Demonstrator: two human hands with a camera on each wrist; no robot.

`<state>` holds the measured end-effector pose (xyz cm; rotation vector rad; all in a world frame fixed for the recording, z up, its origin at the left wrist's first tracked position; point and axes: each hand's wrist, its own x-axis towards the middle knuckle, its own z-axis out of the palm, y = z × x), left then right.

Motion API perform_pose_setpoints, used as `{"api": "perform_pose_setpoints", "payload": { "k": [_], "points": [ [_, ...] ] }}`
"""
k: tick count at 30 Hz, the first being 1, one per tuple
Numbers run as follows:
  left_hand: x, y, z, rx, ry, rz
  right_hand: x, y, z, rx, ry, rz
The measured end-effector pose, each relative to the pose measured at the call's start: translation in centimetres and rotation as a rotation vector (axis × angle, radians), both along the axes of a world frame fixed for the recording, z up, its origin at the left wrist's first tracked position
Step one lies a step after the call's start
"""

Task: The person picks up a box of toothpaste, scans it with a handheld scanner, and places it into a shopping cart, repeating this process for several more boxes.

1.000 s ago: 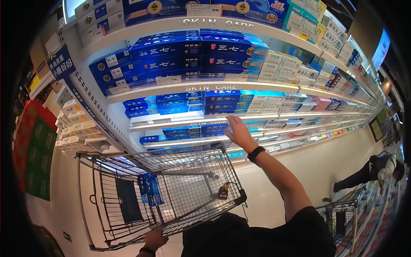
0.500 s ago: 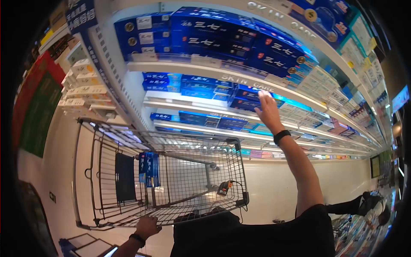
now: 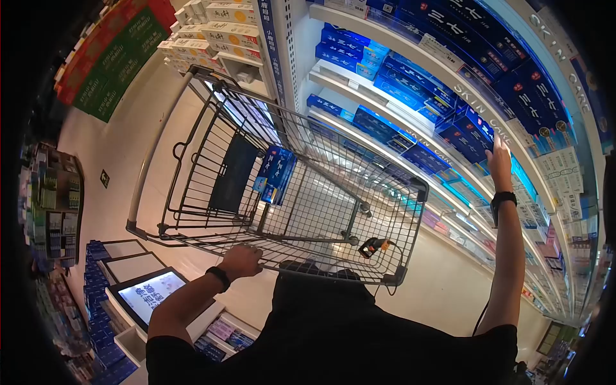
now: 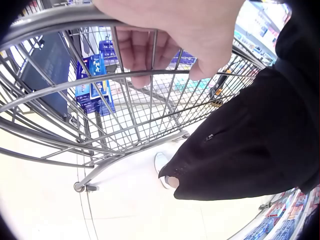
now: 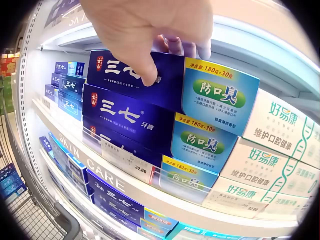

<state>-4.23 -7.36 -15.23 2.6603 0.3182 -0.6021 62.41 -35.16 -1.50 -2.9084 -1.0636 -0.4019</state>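
In the right wrist view my right hand (image 5: 150, 25) grips the top dark-blue toothpaste box (image 5: 117, 72) of a stack, thumb on its front face and fingers over its top and back. The head view has this hand (image 3: 500, 163) at the shelf on the right. My left hand (image 3: 241, 262) is at the near side of the shopping cart (image 3: 393, 280). Seen from the left wrist, the hand (image 4: 175, 27) holds the cart's top rail, fingers bent down behind the wires, thumb on the near side. Blue boxes (image 3: 280, 168) lie inside the cart.
White-and-green boxes (image 5: 272, 135) stand right of the blue stack. A small black-and-orange object (image 3: 374, 248) is at the cart's far end. A lit screen (image 3: 151, 295) stands at lower left, and a red-and-green display (image 3: 119, 64) at upper left.
The head view has turned, with the shelves now at upper right. My right hand has moved from in front of the shelf onto the box. My left hand stays by the cart's near side.
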Motion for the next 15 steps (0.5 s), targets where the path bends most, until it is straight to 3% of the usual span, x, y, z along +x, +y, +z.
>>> {"api": "perform_pose_setpoints", "payload": {
  "k": [6,15],
  "points": [
    [-0.1,0.0,-0.3,0.029,-0.041,-0.037,-1.0,-1.9,-0.9,0.105,-0.205,0.244],
    [-0.8,0.3,-0.9,0.024,0.03,-0.031,-10.3,-2.1,1.0,0.137,-0.104,0.373]
  ]
}}
